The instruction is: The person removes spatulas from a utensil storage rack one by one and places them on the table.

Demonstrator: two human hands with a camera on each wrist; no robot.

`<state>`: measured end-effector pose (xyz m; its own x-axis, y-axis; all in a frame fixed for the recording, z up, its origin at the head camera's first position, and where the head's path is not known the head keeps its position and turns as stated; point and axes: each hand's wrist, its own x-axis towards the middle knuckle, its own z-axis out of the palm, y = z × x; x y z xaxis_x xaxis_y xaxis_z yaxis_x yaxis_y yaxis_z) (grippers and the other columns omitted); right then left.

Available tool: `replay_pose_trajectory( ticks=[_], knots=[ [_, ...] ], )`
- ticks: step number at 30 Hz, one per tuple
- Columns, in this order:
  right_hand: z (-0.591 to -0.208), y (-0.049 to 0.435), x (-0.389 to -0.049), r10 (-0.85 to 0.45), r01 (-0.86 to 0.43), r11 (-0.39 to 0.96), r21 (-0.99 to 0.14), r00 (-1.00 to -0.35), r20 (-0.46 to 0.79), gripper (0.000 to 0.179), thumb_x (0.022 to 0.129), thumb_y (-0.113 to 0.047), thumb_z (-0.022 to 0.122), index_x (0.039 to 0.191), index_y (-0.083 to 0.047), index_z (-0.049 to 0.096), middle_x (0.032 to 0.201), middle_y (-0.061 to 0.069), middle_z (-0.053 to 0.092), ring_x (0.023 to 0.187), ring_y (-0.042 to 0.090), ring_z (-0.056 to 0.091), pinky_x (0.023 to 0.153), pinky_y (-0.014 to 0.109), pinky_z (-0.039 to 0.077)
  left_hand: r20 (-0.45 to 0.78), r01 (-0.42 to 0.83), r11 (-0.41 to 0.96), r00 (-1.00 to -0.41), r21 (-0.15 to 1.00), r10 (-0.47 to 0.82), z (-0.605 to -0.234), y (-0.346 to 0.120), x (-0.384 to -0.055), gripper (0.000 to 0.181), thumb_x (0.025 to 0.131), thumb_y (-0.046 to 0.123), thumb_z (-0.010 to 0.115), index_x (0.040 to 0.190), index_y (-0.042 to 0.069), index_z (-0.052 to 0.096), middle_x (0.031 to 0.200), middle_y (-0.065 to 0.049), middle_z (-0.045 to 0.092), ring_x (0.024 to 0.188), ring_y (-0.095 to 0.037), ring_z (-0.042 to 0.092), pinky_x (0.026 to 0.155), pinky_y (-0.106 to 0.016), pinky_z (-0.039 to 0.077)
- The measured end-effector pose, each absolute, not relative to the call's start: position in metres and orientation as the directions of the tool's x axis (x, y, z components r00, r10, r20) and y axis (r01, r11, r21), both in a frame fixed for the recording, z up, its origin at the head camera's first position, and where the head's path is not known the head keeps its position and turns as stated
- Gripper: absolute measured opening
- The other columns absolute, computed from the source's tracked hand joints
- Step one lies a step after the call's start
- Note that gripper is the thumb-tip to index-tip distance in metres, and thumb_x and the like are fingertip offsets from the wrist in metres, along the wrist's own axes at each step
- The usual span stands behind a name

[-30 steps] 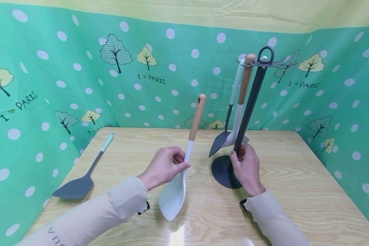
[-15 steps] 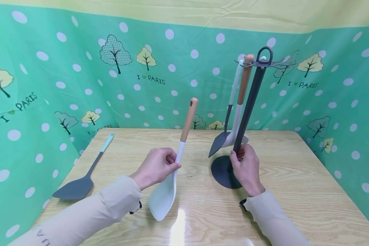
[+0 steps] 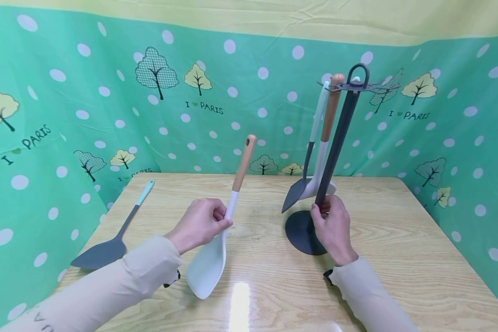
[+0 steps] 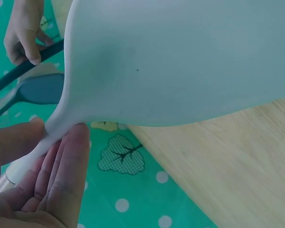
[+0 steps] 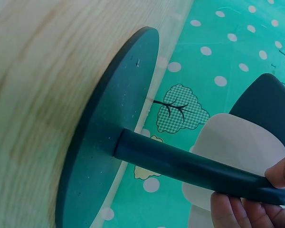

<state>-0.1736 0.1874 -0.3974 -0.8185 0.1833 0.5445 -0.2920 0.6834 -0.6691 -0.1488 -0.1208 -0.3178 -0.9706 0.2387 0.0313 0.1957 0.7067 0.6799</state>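
Observation:
My left hand (image 3: 199, 223) pinches a white spatula (image 3: 207, 267) with a wooden handle by its white neck, between thumb and fingers. Its handle points up, leaning right, and the broad blade hangs down close over the table. In the left wrist view that blade fills much of the picture. My right hand (image 3: 333, 228) grips the black pole of a utensil stand (image 3: 338, 138) low down, just above its round base. From the stand's top ring hang a mint-handled grey spatula (image 3: 294, 196) and a wooden-handled white utensil (image 3: 321, 157), its lower end partly hidden.
A second grey spatula (image 3: 103, 253) with a mint handle lies at the table's left edge. The wood-grain table (image 3: 382, 258) meets a green dotted curtain (image 3: 240, 69) at the back and both sides.
My left hand has moved left with the white spatula, away from the stand. The right hand and the stand have stayed in place.

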Motion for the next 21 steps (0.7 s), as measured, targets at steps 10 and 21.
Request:
replay_pose_trajectory(
  ticks=[10,21],
  knots=[
    [-0.398,0.187,-0.173,0.184,-0.294,0.685,-0.666,-0.816,0.549,0.018,0.091,-0.013,0.06,0.102,-0.001,0.054,0.09,0.011,0.058,0.077,0.021,0.06,0.07,0.037,0.055,-0.003,0.156,0.735,-0.977,0.66,0.211,-0.32,-0.138,-0.15,0.009,0.082,0.008,0.074,0.082,0.005,0.065,0.073,-0.002,0.062,0.066,-0.015,0.06,0.056,-0.026,0.053],
    [-0.397,0.187,-0.172,0.184,-0.29,0.683,-0.671,-0.82,0.542,0.019,0.092,-0.014,0.06,0.102,-0.001,0.054,0.09,0.012,0.057,0.077,0.024,0.059,0.07,0.04,0.055,-0.018,0.133,0.763,-0.982,0.633,0.187,-0.318,-0.155,-0.152,0.01,0.082,0.008,0.073,0.083,0.004,0.064,0.075,-0.004,0.062,0.064,-0.015,0.06,0.056,-0.026,0.054]
  ],
)
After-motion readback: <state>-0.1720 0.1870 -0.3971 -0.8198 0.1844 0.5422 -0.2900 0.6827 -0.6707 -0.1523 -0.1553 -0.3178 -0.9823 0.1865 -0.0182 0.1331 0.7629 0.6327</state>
